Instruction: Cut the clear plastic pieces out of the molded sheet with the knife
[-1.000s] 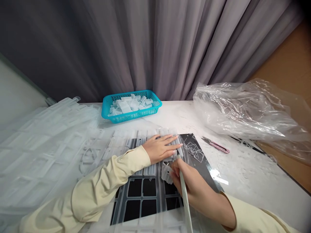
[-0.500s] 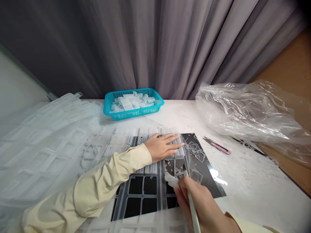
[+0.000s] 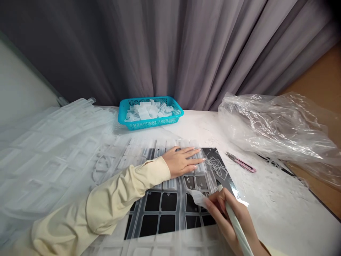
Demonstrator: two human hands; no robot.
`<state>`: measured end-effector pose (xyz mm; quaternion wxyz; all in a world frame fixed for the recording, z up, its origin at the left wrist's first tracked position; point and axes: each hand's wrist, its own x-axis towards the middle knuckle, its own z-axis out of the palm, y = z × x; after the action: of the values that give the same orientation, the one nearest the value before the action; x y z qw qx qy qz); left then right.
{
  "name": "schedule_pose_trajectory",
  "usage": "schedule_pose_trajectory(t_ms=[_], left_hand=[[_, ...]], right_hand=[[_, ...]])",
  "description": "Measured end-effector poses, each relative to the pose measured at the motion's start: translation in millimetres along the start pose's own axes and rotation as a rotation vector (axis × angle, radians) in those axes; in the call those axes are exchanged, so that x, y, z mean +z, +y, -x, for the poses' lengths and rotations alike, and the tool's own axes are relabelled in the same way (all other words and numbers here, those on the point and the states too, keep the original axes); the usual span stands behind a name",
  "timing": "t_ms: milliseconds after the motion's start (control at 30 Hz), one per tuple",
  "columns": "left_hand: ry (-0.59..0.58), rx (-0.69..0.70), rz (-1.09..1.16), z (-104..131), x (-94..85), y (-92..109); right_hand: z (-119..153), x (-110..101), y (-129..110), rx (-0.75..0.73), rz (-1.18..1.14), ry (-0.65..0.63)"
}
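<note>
My left hand lies flat with its fingers apart on a translucent moulded sheet of rectangular cells. A dark board shows through the cell openings beneath. At the sheet's right part, my right hand grips a pale-handled tool; its dark tip points away from me, and I cannot make out its kind. The same hand's fingers touch a thin translucent flap, apparently pinched at its end. Small clear scraps lie in the cells between my hands.
A blue basket of translucent pieces stands at the back. Pink-handled thread snips lie on the right, beside thin frame-shaped offcuts on the board. Crumpled clear plastic fills the back right. More moulded sheets are heaped on the left.
My right hand has moved right with the tool, whose tip is now farther right of the cells. The translucent flap is stretched out longer. My left hand stays flat on the sheet.
</note>
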<state>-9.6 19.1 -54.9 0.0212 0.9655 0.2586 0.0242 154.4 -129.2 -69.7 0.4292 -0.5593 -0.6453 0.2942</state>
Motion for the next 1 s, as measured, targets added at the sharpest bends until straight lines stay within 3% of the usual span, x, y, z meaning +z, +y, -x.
schedule_pose_trajectory(t_ms=[200, 333, 433, 533, 633, 733, 800, 900, 1000], left_hand=[[0.012, 0.014, 0.016, 1, 2.9, 2], [0.019, 0.008, 0.054, -1, 0.1, 1], [0.026, -0.004, 0.07, 8, -18.5, 5], [0.039, -0.031, 0.018, 36, -44.7, 29], [-0.029, -0.113, -0.246, 71, -53.0, 75], [0.03, -0.373, -0.445, 87, -32.1, 119], [0.019, -0.444, -0.487, 82, -10.7, 135], [-0.086, -0.484, -0.516, 66, 14.4, 139], [-0.15, -0.397, -0.5, 57, 25.9, 137]], right_hand=[[18, 4, 3, -0.099, -0.004, -0.039], [3, 0, 2, -0.17, 0.226, -0.173], [-15, -7, 1, -0.279, 0.461, -0.264], [-31, -12, -2, -0.448, 0.605, -0.275], [-46, -15, -7, -0.645, 0.574, -0.385], [-59, -18, -10, -0.792, 0.537, -0.604], [-65, -20, -12, -0.844, 0.537, -0.701], [-70, -23, -15, -0.849, 0.543, -0.734], [-73, -26, -16, -0.819, 0.531, -0.75]])
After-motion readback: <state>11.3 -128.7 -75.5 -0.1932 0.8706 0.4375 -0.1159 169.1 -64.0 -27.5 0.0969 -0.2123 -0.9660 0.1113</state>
